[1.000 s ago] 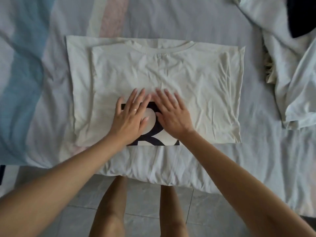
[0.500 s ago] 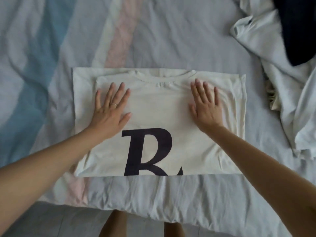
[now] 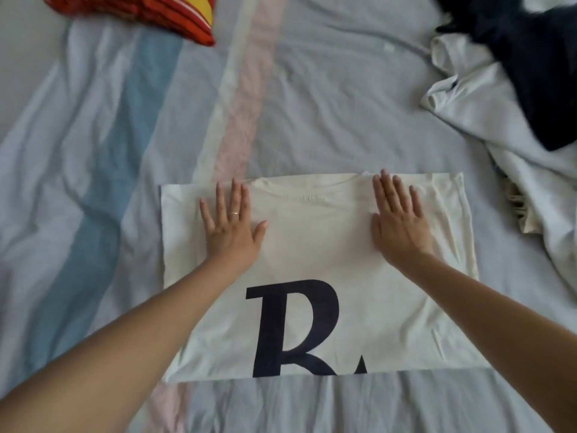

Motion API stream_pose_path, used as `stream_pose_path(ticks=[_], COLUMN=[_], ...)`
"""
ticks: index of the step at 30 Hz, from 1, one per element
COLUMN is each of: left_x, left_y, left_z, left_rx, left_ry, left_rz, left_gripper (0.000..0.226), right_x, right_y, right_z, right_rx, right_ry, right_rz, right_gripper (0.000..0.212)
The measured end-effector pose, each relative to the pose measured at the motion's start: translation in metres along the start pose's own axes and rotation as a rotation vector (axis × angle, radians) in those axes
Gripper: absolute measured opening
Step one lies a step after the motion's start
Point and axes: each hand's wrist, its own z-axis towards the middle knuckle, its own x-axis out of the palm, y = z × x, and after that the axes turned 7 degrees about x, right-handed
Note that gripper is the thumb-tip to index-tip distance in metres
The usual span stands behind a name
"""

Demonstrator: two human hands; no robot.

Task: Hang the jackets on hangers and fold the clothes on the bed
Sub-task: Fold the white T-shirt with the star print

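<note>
Striped sheets cover the bed [image 3: 327, 104] across my whole view, and I read it from the left. Far beyond the left hand, at the top corner, lies a red and orange striped cloth [image 3: 140, 17], well apart from the work. Between it and the hand the sheet is bare, so that side offers room. The left hand [image 3: 232, 232] lies flat, fingers straight and released, palm pressing the cream T-shirt [image 3: 312, 245] near its left edge. The shirt sits directly under and between both hands, folded into a rectangle whose long axis runs left to right. Its collar [image 3: 312, 185] is at the far edge between the fingertips, and a big dark letter R [image 3: 293, 326] lies nearer me, behind the wrists. The right hand [image 3: 398, 226] mirrors the left, flat and released, gripping nothing; neither hand is nearer. I judge the coming move turns on that long axis: one side edge carried across to the other. Right of the right hand there is less room: a fringed cloth [image 3: 515, 201] sits just beside the shirt's right edge. Past it, a heap of white clothes [image 3: 487, 120] with a dark garment [image 3: 530, 57] on top waits unfolded.
</note>
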Motion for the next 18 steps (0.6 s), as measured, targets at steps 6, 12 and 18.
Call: stream_pose_path(ticks=[6, 12, 18], left_x=[0.035, 0.043, 0.038], left_y=[-0.001, 0.022, -0.013], left_z=[-0.041, -0.081, -0.121], left_rx=[0.312, -0.072, 0.237], left_ry=[-0.055, 0.078, 0.042], left_rz=[0.06, -0.069, -0.048], left_gripper=[0.071, 0.067, 0.069], right_x=[0.023, 0.025, 0.017], right_y=[-0.022, -0.087, -0.056], right_z=[-0.055, -0.117, -0.146], right_rx=[-0.09, 0.255, 0.834], right_ry=[0.133, 0.109, 0.004], right_rz=[0.04, 0.111, 0.414], right_gripper=[0.062, 0.072, 0.08])
